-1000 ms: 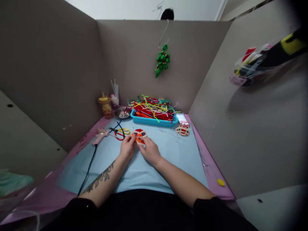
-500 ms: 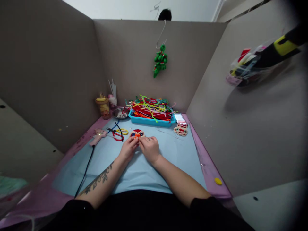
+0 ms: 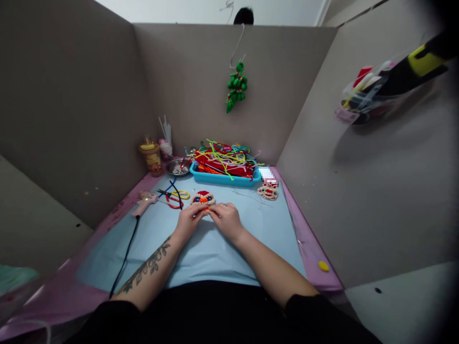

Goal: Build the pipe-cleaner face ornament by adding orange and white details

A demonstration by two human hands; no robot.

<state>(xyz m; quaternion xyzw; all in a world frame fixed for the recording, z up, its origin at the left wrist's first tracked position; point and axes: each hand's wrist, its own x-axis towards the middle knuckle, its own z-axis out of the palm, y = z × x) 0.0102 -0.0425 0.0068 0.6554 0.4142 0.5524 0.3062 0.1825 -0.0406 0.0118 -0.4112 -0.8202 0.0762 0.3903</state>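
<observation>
The black sleeves (image 3: pixel 124 310) run out of the frame at the bottom edge, and the glue gun's black cord (image 3: pixel 126 253) disappears beside the left forearm. On the blue sheet (image 3: pixel 251 253), the left hand (image 3: pixel 187 220) is bent inward with its thumb and fingers pinched together on the orange lower part of a red, white and blue fuzzy face piece (image 3: pixel 202 197). The right hand (image 3: pixel 226 220) pinches the same part from the other side, the fingertips of both hands nearly meeting. They cover the piece's lower edge, so the exact grip there is hard to make out. Left of the piece lie the scissors (image 3: pixel 171 194) and the pink glue gun (image 3: pixel 144 203). Farther right, a second face piece (image 3: pixel 267 192) sits below a pixelated patch. Beyond, tangled fuzzy stems (image 3: pixel 224 157) hide most of the inside of a blue tray (image 3: pixel 224 179); the small bits in the metal bowl (image 3: pixel 178 168) are too tiny to identify. Over the back partition (image 3: pixel 190 71), only the dark top of a head (image 3: pixel 244 16) shows
</observation>
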